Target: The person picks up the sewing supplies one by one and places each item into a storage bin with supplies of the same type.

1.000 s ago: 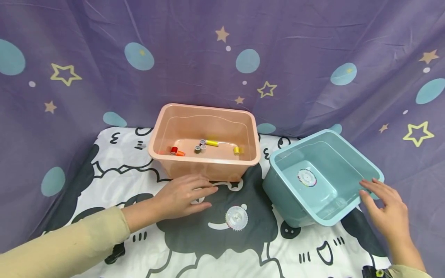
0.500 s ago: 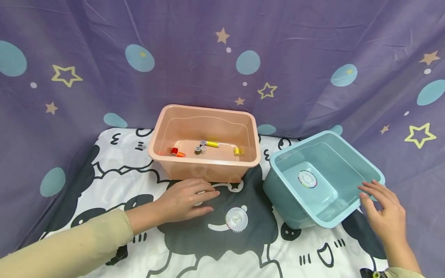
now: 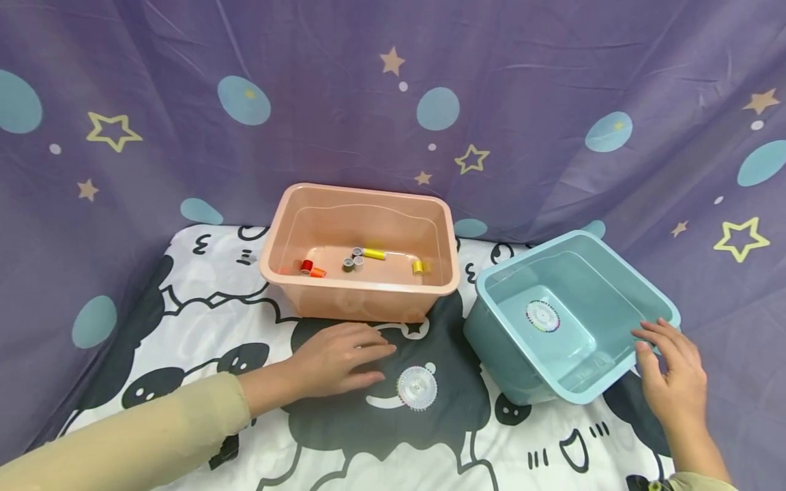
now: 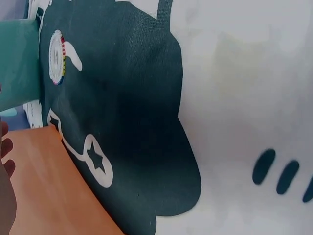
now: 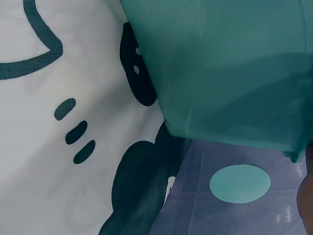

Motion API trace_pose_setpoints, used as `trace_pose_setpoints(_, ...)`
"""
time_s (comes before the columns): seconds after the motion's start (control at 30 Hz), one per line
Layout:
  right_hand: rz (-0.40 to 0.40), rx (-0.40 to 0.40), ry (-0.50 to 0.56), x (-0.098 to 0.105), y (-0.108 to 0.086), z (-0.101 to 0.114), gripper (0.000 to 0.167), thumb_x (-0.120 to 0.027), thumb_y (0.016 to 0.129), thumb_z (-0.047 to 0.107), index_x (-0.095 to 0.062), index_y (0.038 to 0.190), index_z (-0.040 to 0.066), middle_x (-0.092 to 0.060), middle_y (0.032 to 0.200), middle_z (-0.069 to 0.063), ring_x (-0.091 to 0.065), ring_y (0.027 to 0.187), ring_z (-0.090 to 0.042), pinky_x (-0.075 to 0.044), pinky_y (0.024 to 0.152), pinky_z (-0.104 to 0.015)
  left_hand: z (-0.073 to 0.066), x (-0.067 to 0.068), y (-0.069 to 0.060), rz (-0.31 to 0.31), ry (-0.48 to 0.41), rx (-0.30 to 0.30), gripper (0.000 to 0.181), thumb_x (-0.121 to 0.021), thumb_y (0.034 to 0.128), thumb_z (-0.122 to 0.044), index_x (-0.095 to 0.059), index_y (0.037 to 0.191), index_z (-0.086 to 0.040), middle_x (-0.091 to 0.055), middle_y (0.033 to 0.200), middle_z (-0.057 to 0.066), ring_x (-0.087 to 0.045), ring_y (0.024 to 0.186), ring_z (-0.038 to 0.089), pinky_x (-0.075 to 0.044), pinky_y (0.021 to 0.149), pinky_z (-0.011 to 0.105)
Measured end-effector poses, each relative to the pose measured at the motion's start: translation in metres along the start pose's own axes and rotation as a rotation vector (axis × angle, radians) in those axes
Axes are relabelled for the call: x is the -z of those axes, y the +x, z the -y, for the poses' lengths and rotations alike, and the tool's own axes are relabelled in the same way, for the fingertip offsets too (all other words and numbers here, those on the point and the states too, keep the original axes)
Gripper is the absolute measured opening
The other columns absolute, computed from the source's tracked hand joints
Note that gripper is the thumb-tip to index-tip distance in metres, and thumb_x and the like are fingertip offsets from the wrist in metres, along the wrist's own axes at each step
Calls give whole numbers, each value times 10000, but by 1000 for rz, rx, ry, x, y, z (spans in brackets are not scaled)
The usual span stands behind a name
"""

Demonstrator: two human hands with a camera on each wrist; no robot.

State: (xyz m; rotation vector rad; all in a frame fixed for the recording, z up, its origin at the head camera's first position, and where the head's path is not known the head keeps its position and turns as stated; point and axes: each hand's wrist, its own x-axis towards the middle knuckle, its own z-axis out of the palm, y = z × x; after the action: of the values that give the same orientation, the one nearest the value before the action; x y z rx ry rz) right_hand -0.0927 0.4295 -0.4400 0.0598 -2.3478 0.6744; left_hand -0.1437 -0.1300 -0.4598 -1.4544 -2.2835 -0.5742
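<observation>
A round wheel of colour-headed pins [image 3: 417,388] lies flat on the printed cloth. Just to its left hovers my left hand [image 3: 344,360], fingers extended toward it with a gap between. The blue-green bin [image 3: 500,341] stands at the right, turned at an angle, with a second pin wheel [image 3: 543,316] on its floor. Over that bin's near right rim my right hand [image 3: 674,372] has its fingers loosely extended; whether they touch the rim I cannot tell. In the right wrist view only the bin's outer wall [image 5: 234,73] and a sliver of hand show.
A peach bin [image 3: 362,300] stands at the back, left of the blue-green one. Several thread spools lie in it, among them a red spool [image 3: 306,266] and a yellow spool [image 3: 417,267]. A purple curtain [image 3: 344,102] hangs close behind both bins.
My left hand has moved slightly right and toward me, closer to the pin wheel on the cloth. My right hand has shifted a little left at the bin's rim. Both bins stay put.
</observation>
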Motion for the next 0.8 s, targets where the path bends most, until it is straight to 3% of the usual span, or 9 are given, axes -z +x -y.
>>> trace_pose_setpoints(0.23, -29, 11, 24, -2, 0, 0, 213, -627, 988, 66, -780, 1104, -26, -592, 1333, 351, -468, 1447, 5, -278, 1200, -170, -6, -14, 4, 20, -32, 0, 450, -862, 909, -378, -774, 1300, -174, -744, 1201, -13, -684, 1155, 171, -558, 1031, 364)
trace_pose_setpoints(0.53, -37, 13, 34, -4, -3, 2, 236, -601, 1009, 86, -765, 1127, -35, -561, 1356, 381, -468, 1468, -49, -264, 1206, -185, -10, -29, 6, 74, -80, 39, 469, -839, 927, -410, -761, 1325, -173, -735, 1207, -25, -681, 1161, 160, -554, 1045, 362)
trace_pose_setpoints(0.7, -52, 11, 39, -5, -3, 1, 242, -597, 1009, 93, -768, 1123, -35, -637, 1356, 220, -482, 1467, -81, -271, 1212, -196, -13, -36, 8, 99, -123, 78, 536, -846, 913, -455, -743, 1359, -174, -729, 1243, -26, -672, 1187, 156, -562, 1018, 335)
trace_pose_setpoints(0.8, -60, 12, 42, -6, -3, 0, 241, -597, 1005, 90, -768, 1114, -39, -640, 1350, 220, -486, 1463, -80, -274, 1210, -195, -13, -42, 9, 117, -142, 102, 608, -865, 882, -495, -734, 1376, -166, -724, 1278, -21, -667, 1210, 168, -567, 1019, 345)
